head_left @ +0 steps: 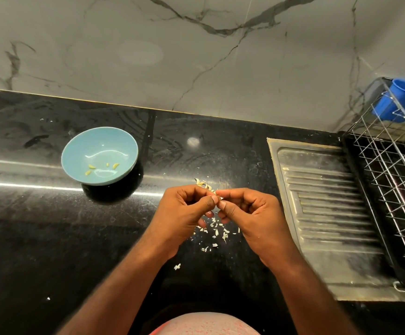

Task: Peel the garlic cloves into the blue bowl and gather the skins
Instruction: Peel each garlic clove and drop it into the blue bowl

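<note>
I see the blue bowl (105,143) on the black counter (39,238), with a few peeled cloves (91,166) in it. Right of the bowl, the left hand (184,211) and right hand (247,211) meet, both pinching one garlic clove (218,197) between thumb and forefinger. Skins (217,232) lie scattered right of the bowl, nearer me. The drainboard (329,213) sits farthest right of the bowl.

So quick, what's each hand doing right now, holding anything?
Left hand: closed, fingertips pinching a garlic clove, mostly hidden.
Right hand: closed, pinching the same clove from the other side.
</note>
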